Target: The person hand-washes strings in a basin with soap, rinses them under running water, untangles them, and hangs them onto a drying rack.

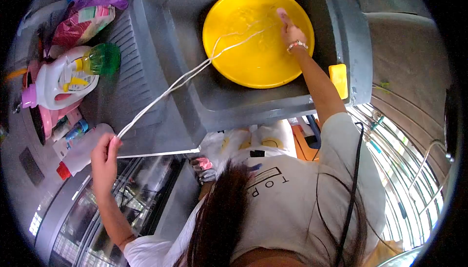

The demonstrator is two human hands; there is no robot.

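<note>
A long white cord (170,88) runs doubled and fairly straight from lower left up to a round yellow basin (229,74). Pinched between the thumb and fingers of my left hand (105,154) is the cord's near end, above the counter's front edge. My right hand (294,34), with a beaded bracelet (297,46) at the wrist, is over the basin's right side, one finger or thumb pointing up. One strand leads to its curled fingers, which look closed on it; the contact is blurred. Another strand curves loosely inside the basin. Water glints in the basin.
The basin stands in a grey sink (180,38) beside a ridged drainboard (129,47). Left are a white detergent jug (51,84), a green-and-clear bottle (102,58), a purple-and-pink packet (85,21) and a red-capped bottle (80,152). A yellow sponge-like block (339,81) lies on the right rim.
</note>
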